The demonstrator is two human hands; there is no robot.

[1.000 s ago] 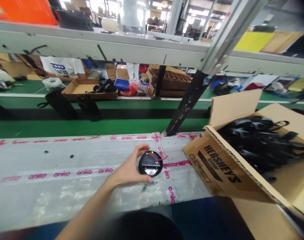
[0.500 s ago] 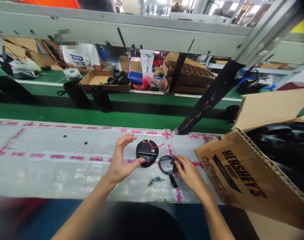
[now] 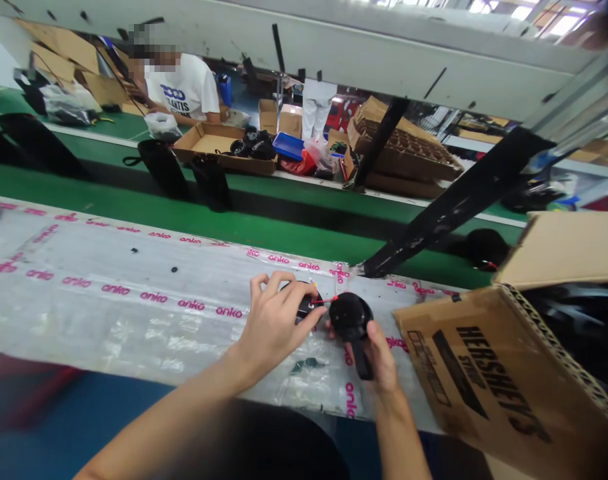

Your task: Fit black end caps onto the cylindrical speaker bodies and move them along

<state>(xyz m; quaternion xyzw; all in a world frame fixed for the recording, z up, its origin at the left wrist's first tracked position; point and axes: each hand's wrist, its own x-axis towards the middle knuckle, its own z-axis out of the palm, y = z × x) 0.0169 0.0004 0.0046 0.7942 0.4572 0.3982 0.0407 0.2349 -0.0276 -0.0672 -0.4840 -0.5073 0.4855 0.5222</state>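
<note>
Right hand (image 3: 383,357) gripped black round part with handle (image 3: 351,319), just right of left hand. My left hand (image 3: 277,327) lay curled over black disc (image 3: 310,308), fingers bent across it; disc on plastic-covered table (image 3: 104,267). Red wire (image 3: 328,300) ran from disc toward round part. Cardboard box (image 3: 464,360) stood right, dark items inside. Beyond, green conveyor (image 3: 264,223); farther, person in white shirt (image 3: 184,87).
</note>
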